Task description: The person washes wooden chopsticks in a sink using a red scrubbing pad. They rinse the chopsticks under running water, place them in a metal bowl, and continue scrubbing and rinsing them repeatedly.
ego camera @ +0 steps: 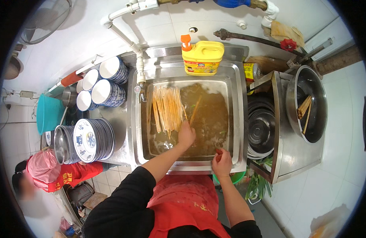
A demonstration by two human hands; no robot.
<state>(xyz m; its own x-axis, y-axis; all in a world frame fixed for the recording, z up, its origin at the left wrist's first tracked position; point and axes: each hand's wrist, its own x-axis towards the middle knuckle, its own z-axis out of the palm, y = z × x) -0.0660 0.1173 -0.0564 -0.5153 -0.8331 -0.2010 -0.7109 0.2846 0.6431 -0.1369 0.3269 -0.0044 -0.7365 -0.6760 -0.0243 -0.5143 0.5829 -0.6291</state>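
Observation:
In the stainless steel sink (238, 119), murky brown water surrounds a wide bundle of wooden chopsticks (166, 108) on the left side. My left hand (187, 135) reaches to the right of that bundle, its fingers closed around the lower ends of a couple of loose chopsticks (195, 110). At the sink's front right rim, my right hand (223, 165) grips a small reddish-brown object (219, 155); the fingers hide most of it, so its kind is unclear.
A white tap (140, 68) overhangs the sink's left side. Behind stands a yellow detergent jug (203, 58). Stacked bowls (108, 92) and plates (93, 139) fill the left counter. On the right, a steel basin (315, 119) holds several chopsticks. A co-worker (61, 172) is at lower left.

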